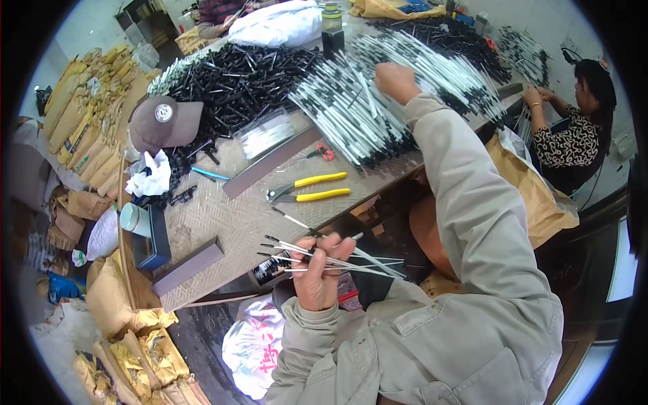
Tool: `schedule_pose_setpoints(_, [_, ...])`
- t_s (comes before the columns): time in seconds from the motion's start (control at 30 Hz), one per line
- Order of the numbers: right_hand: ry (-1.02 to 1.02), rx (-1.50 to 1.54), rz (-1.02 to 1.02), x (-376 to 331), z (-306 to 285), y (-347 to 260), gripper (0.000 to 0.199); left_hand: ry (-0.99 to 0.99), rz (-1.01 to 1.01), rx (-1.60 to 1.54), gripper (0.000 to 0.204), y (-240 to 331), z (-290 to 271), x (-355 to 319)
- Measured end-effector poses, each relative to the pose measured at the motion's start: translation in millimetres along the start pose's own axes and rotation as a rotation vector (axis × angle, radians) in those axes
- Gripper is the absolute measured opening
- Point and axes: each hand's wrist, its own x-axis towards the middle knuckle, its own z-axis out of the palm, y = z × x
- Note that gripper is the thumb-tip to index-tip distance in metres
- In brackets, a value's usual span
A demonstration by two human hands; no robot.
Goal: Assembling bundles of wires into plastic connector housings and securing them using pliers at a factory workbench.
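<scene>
My left hand [317,270] grips a fanned bundle of thin white sticks with black tips [358,263], held just off the near edge of the table [223,223]. My right hand [395,81] reaches far out over a big heap of the same white, black-tipped sticks [351,115]. Its fingers are curled down into the heap; what they hold is hidden. One loose stick [290,218] lies on the table near my left hand.
Yellow-handled pliers [310,189], a metal strip [270,162], a brown cap [164,121], a pile of black pieces [236,81] and a cup [135,219] lie on the table. Another person [574,128] works at the right. Stuffed paper bags [88,121] line the left.
</scene>
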Motion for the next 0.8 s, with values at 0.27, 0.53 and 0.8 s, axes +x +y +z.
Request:
schedule_pose_setpoints(0.27, [0.6,1.161,0.176,-3,-46,19,0.016,-0.158,-0.091,0.094,0.02,-20,-14,2])
schedule_pose_setpoints(0.53, [0.435,1.736,0.124,-128,-144,-20,0.015,-0.024,-0.141,0.223,0.026,-26,-20,12])
schedule_pose_setpoints(0.8, [-0.323,2.329,0.351,-284,-89,-99,0.013,-0.078,-0.302,0.249,0.04,-37,-15,31])
